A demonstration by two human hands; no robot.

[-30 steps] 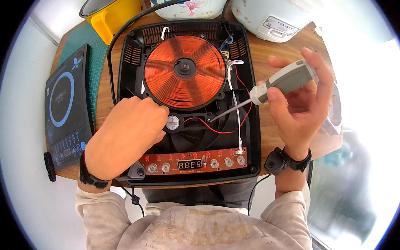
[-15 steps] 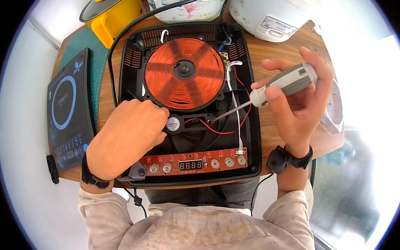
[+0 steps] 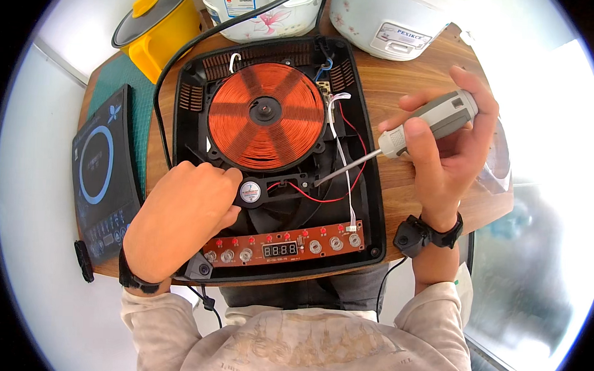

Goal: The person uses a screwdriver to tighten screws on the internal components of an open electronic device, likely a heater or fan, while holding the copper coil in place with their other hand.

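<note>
1. The right hand [image 3: 448,155] grips a grey two-tone screwdriver [image 3: 395,142], its thumb and fingers closed around the handle, out over the right part of the brown wooden desk [image 3: 405,78].
2. The screwdriver's metal shaft slants down toward the left, its tip just beside a small silver screw [image 3: 304,184]; whether they touch is unclear.
3. The left hand [image 3: 181,214] has its fingers curled down, knuckles up, beside a round white sticker [image 3: 250,192]; its fingertips are hidden, so what they pinch, if anything, can't be made out.
4. Both hands work at an opened black square plastic housing [image 3: 376,214], lying at the middle of the desk's near edge.
5. Inside it, a flat round copper-coloured coil [image 3: 266,142] sits toward the far side, and a reddish-brown circuit strip [image 3: 307,254] runs along the near side.
6. By the desk's left edge lies a black panel with a blue ring [image 3: 107,175], partly over a green mat [image 3: 121,75].
7. A yellow pot with a grey lid [image 3: 165,40] stands near the far left corner.
</note>
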